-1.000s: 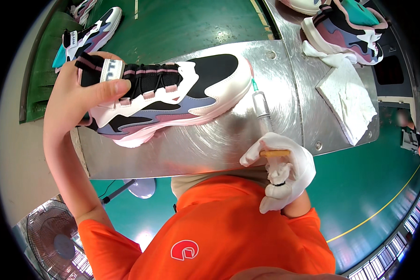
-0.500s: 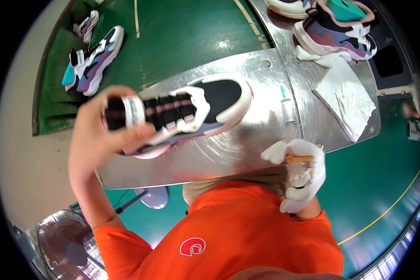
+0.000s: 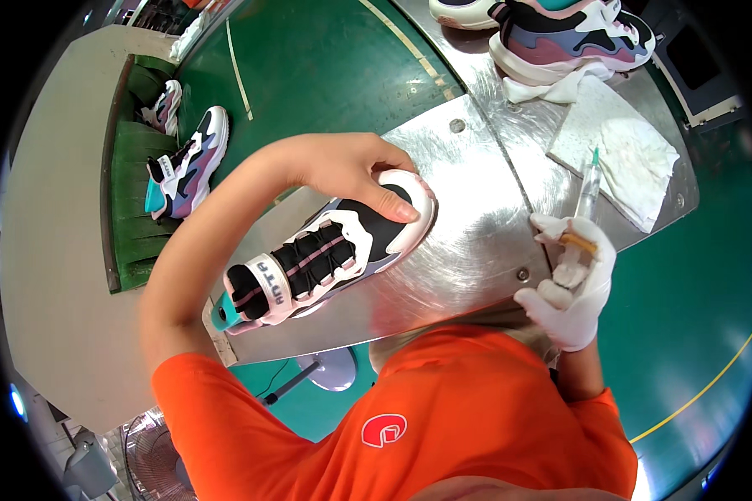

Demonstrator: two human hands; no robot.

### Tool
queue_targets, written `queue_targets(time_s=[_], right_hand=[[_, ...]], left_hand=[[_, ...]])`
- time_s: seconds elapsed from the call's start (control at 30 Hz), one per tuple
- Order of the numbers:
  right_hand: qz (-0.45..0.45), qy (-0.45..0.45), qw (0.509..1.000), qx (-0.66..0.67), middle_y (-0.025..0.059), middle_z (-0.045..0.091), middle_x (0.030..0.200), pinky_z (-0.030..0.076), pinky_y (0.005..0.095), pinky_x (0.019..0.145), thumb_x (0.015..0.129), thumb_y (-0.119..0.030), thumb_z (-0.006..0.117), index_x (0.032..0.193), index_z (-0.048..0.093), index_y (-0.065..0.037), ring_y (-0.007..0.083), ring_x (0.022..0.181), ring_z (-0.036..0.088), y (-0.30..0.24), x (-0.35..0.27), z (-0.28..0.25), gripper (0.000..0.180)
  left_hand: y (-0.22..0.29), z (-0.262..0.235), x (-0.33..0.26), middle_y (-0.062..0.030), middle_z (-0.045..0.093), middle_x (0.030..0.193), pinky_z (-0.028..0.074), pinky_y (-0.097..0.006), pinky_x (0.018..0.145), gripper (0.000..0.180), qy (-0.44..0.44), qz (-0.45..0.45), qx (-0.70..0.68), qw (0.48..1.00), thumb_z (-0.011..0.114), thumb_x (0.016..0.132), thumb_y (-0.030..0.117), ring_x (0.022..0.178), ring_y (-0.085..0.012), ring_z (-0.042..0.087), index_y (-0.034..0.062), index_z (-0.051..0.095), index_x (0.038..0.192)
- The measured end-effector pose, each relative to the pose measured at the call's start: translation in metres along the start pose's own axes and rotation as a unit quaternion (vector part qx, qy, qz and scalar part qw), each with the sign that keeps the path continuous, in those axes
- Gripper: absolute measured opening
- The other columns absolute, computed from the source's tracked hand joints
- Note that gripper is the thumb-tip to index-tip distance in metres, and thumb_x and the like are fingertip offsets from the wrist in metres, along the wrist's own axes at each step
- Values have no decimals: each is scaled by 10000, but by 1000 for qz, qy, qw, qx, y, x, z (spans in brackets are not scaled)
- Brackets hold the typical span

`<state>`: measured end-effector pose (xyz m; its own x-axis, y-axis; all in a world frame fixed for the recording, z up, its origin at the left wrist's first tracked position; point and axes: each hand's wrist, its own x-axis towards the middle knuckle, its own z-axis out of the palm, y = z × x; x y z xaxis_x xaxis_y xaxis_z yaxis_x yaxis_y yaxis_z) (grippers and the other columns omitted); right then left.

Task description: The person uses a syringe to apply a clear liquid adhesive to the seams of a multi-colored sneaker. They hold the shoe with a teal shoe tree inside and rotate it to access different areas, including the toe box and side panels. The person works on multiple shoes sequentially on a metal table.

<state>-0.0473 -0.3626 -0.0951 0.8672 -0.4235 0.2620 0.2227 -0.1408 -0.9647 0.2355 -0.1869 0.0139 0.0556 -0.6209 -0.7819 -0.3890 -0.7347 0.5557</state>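
Just beyond my orange shirt (image 3: 451, 417) and off to the right of the sneaker (image 3: 317, 250), my right hand (image 3: 572, 280), in a white glove, is curled around the rear end of a syringe (image 3: 589, 190). It is well apart from the sneaker; the barrel sticks out ahead of my fingers, its green tip pointing away from me and not at the sneaker.

The sneaker itself lies ahead and to my left, over the steel table (image 3: 476, 259); whether its sole rests on the metal, I cannot tell. Its long axis runs aslant: the heel, with a teal insert (image 3: 223, 314), near me on the left, the toe farther out to the right, so the toe is the end closer to the syringe. My bare left hand (image 3: 355, 171) is the nearer one, reaching round the sneaker's far side and gripping that toe, thumb on the black top, the other fingers bent over the far edge and partly hidden.

Out past the sneaker's toe, to the right, a crumpled white cloth (image 3: 643, 167) lies on a pale pad (image 3: 572, 134). Beyond these, farther from the sneaker, stands a second sneaker (image 3: 551, 42).
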Motion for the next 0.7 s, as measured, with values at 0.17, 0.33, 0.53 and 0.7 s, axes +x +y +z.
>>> queue_targets(time_s=[0.17,0.33,0.53,0.7], right_hand=[[25,47,993,101,111,529,1175,485,343,945,629,28,849,1421,351,-7,205,1030,568,-20,20,11,937],[-20,34,976,214,90,543,1114,510,355,912,726,-100,861,1413,357,-11,226,1065,606,-77,57,95,857],[-202,81,968,127,69,566,1003,512,278,758,745,-148,863,1344,422,-23,123,801,555,-117,100,144,754],[-58,28,989,130,61,621,989,519,247,747,722,-15,839,1357,462,-69,132,882,619,-126,73,100,740]], left_hand=[[7,33,-32,-67,687,1011,527,-303,821,581,146,50,-59,986,879,734,363,917,-172,658,12,667,1145],[30,65,-79,-53,670,1050,512,-292,831,606,229,61,-78,968,924,661,217,959,-125,616,8,652,1161],[49,110,-145,-46,679,999,547,-279,745,554,407,157,-118,892,919,632,156,896,-127,647,14,657,1099],[2,132,-167,-103,665,1068,496,-328,905,668,487,375,-119,779,954,583,189,994,-196,632,-25,633,1129]])
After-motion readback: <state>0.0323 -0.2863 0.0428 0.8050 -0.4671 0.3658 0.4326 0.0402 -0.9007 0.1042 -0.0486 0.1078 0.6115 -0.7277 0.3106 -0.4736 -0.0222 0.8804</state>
